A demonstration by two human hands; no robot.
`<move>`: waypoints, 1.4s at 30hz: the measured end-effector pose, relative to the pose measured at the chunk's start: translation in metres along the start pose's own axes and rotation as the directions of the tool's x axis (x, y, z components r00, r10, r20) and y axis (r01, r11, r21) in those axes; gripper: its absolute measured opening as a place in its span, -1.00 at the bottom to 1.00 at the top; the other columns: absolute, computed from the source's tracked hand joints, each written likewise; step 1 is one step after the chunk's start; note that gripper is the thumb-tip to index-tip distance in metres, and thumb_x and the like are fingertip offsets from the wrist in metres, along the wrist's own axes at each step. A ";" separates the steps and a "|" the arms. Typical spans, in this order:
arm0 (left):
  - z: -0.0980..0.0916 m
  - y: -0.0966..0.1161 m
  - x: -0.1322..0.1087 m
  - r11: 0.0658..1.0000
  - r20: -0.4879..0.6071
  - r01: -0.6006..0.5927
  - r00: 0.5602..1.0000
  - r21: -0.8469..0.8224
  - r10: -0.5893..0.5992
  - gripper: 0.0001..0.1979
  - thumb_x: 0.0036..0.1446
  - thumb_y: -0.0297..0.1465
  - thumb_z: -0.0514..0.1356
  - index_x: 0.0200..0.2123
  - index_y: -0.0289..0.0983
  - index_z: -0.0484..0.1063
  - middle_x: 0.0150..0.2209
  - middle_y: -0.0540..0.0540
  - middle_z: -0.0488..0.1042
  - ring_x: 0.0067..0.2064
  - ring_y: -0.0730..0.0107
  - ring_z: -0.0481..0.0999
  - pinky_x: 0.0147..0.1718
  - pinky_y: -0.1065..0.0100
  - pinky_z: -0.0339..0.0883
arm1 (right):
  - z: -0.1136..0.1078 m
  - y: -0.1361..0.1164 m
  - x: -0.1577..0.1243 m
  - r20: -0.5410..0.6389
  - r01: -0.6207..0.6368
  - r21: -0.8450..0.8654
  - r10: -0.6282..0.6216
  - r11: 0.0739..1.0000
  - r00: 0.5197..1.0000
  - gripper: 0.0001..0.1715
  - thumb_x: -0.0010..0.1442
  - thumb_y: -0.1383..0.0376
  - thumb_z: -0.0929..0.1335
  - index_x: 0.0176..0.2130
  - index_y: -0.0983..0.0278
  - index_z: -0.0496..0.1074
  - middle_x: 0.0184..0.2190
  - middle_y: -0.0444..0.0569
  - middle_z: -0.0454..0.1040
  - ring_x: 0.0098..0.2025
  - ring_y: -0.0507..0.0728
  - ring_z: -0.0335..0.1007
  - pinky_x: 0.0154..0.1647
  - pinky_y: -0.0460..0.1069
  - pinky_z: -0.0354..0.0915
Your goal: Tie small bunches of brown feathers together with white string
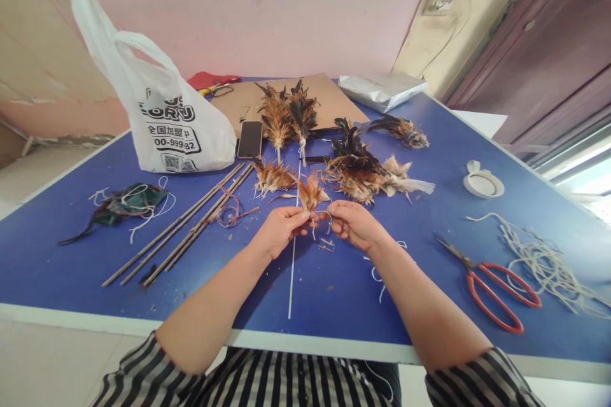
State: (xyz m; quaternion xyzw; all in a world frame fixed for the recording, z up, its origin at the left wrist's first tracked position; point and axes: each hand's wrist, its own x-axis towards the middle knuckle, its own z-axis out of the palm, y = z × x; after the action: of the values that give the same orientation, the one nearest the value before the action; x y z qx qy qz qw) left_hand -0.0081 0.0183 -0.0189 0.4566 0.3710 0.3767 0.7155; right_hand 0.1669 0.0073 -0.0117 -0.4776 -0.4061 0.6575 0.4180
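My left hand pinches the base of a small bunch of orange-brown feathers above the blue table. My right hand is closed on a thin white string that runs to the bunch's base. Both hands meet at the table's middle, over the white centre line. A loose heap of brown, black and white feathers lies just beyond my right hand. Another small tied bunch rests beyond my left hand.
Thin wooden sticks lie at the left with a dark feather-and-string bundle. A white plastic bag, a phone, cardboard and two upright feather bunches sit at the back. Red-handled scissors, cut strings and a tape roll lie right.
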 end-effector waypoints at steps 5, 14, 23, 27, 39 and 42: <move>-0.002 0.001 0.001 0.999 0.012 0.032 0.999 -0.041 -0.032 -0.75 -0.15 -0.32 0.26 -0.40 -0.40 0.49 -0.37 -0.19 0.48 -0.38 0.46 0.42 -0.49 0.51 0.21 | 0.000 0.001 -0.001 0.111 -0.049 0.063 0.042 0.997 0.993 -0.73 -0.10 0.18 0.37 -0.45 0.30 0.25 -0.68 -0.24 0.25 -0.74 -0.15 -0.03 -0.76 -0.19 -0.13; -0.009 0.004 0.002 0.994 0.004 0.104 0.995 0.010 -0.104 -0.76 -0.17 -0.32 0.27 -0.41 -0.37 0.49 -0.38 -0.19 0.50 -0.36 0.43 0.43 -0.45 0.49 0.21 | -0.010 -0.017 -0.011 -0.065 0.124 -0.498 -0.179 0.858 0.982 -0.73 -0.12 0.16 0.35 -0.43 0.31 0.43 -0.71 -0.24 0.20 -0.69 -0.11 -0.06 -0.68 -0.15 -0.09; -0.011 0.012 0.001 0.998 -0.056 0.062 0.996 -0.020 -0.063 -0.79 -0.10 -0.40 0.24 -0.34 -0.37 0.49 -0.15 -0.20 0.44 -0.39 0.53 0.44 -0.56 0.58 0.23 | -0.007 -0.021 -0.016 -0.074 0.183 -0.724 -0.337 0.666 0.938 -0.78 -0.09 0.19 0.31 -0.47 0.29 0.45 -0.76 -0.23 0.10 -0.68 -0.08 -0.08 -0.67 -0.14 -0.11; -0.001 0.001 -0.001 0.955 0.047 0.230 0.973 -0.186 -0.225 -0.86 -0.08 -0.48 0.23 -0.37 -0.41 0.47 -0.20 -0.23 0.46 -0.37 0.48 0.49 -0.55 0.61 0.30 | 0.002 -0.017 -0.016 -0.036 0.236 -0.737 -0.386 0.633 0.922 -0.79 -0.06 0.20 0.29 -0.48 0.29 0.44 -0.75 -0.24 0.08 -0.67 -0.08 -0.10 -0.66 -0.14 -0.11; -0.002 -0.009 0.003 0.966 0.014 0.219 0.976 -0.140 -0.219 -0.87 -0.07 -0.48 0.22 -0.41 -0.46 0.44 -0.45 -0.19 0.48 -0.44 0.44 0.50 -0.47 0.54 0.39 | 0.002 -0.011 -0.013 0.076 0.392 -0.754 -0.522 0.528 0.849 -0.81 -0.02 0.27 0.29 -0.45 0.31 0.46 -0.61 -0.13 0.34 -0.61 -0.06 0.06 -0.58 -0.13 0.05; 0.001 -0.008 0.001 0.979 0.014 0.195 0.981 -0.057 -0.194 -0.83 -0.11 -0.44 0.25 -0.43 -0.46 0.45 -0.50 -0.15 0.46 -0.50 0.49 0.47 -0.50 0.54 0.37 | 0.001 -0.009 -0.011 0.110 0.436 -0.775 -0.583 0.457 0.805 -0.84 -0.01 0.29 0.30 -0.45 0.30 0.46 -0.60 -0.14 0.31 -0.61 -0.06 0.04 -0.58 -0.12 0.04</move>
State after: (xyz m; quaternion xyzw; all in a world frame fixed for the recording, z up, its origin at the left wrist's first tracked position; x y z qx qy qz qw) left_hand -0.0056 0.0164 -0.0268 0.3988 0.4000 0.3136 0.7633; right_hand 0.1694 -0.0005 0.0003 -0.5183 -0.7322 0.2191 0.3837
